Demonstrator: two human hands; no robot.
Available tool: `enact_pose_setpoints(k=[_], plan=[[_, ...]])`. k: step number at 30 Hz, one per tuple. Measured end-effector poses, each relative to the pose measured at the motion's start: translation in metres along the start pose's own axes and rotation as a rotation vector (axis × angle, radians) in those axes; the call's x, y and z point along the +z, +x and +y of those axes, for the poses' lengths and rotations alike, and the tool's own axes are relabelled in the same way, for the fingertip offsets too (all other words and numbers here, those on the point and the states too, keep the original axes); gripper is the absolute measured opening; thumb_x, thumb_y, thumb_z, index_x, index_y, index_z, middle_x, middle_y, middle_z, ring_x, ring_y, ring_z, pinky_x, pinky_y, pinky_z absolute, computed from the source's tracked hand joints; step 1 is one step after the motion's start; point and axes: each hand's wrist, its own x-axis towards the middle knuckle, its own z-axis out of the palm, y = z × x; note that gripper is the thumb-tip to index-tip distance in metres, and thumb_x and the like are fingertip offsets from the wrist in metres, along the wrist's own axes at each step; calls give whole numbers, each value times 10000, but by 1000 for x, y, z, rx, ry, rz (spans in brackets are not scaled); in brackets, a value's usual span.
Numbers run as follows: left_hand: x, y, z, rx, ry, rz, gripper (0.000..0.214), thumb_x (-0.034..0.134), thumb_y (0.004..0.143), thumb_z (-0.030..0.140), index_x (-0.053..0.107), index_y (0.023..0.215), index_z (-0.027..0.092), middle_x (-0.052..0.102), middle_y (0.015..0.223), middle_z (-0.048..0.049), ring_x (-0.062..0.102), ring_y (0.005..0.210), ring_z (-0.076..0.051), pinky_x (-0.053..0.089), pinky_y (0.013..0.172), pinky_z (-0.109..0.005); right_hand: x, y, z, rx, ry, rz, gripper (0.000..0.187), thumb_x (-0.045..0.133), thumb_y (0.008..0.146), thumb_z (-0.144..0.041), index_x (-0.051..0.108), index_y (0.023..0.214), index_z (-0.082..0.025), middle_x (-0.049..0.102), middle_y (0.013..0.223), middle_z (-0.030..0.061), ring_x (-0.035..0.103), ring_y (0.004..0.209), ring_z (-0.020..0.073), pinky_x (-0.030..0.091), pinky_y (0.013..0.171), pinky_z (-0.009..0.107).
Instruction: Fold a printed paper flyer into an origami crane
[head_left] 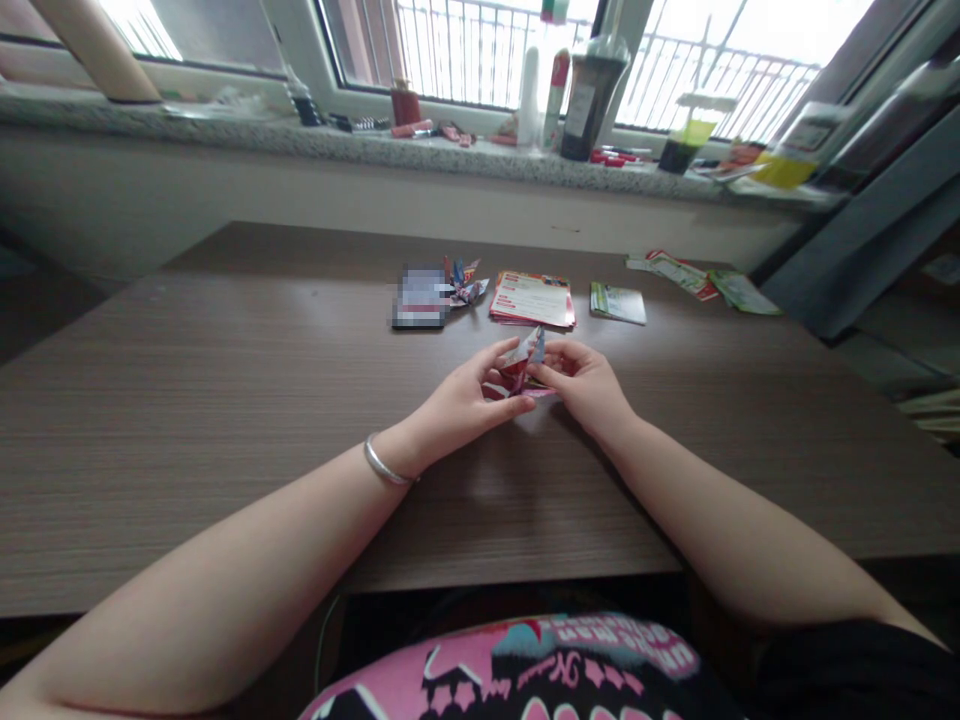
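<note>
Between my two hands, just above the table, is a folded paper piece (pixel 523 362) with pointed tips, printed in red, white and pink. My left hand (pixel 480 388) is curled round its left side, thumb at the lower edge. From the right, my right hand (pixel 583 378) pinches it between thumb and fingers. The fingers hide part of its folds. Beyond the hands lies a stack of printed paper sheets (pixel 534 299). Left of that stack are folded paper figures (pixel 466 285), beside a blurred-out flat dark-edged object (pixel 420 300).
A smaller paper stack (pixel 617 303) lies right of the sheets. Paper strips (pixel 682 275) are at the table's far right. Along the windowsill (pixel 337 145) stand a dark bottle (pixel 589 105), a red bottle (pixel 405 103) and a yellow-labelled bottle (pixel 795 150). The wooden table (pixel 225 400) ends near my body.
</note>
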Motion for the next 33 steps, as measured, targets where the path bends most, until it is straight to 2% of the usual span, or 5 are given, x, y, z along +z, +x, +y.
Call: enact_pose_setpoints(k=[7, 13, 19, 24, 33], plan=[[1, 0, -2, 32, 61, 52, 557, 619, 871, 375, 483, 1364, 156, 689, 1156, -126, 687, 949, -203, 545, 848, -340, -3, 2, 5, -61, -83, 56, 504, 792, 629, -359, 515, 1034, -244, 590, 652, -77, 540, 559, 106, 457, 588, 263], [0, 1, -5, 7, 5, 73, 410, 639, 860, 366, 618, 1204, 145, 708, 1145, -112, 694, 995, -224, 548, 922, -382, -1, -1, 2, 2, -62, -13, 375, 747, 670, -511, 572, 843, -228, 626, 686, -32, 562, 585, 117, 468, 579, 272], [1, 2, -1, -37, -73, 63, 321, 651, 851, 392, 661, 1046, 137, 738, 1007, -94, 706, 856, -199, 579, 804, -351, 1, -4, -3, 4, -116, -4, 397, 710, 688, -595, 614, 746, -215, 634, 632, -16, 541, 547, 116, 469, 542, 272], [1, 2, -1, -80, -84, 55, 318, 675, 821, 419, 659, 984, 146, 737, 926, -70, 698, 795, -181, 575, 728, -311, 1, -3, -2, 5, -86, 4, 422, 734, 656, -602, 615, 800, -223, 658, 671, -12, 580, 575, 128, 496, 550, 278], [-4, 4, -9, -84, 77, 60, 331, 652, 818, 468, 666, 890, 145, 729, 854, -68, 682, 764, -194, 547, 681, -307, 3, -6, -8, 6, -98, 28, 402, 728, 671, -595, 651, 758, -210, 634, 618, -15, 557, 544, 118, 487, 536, 273]])
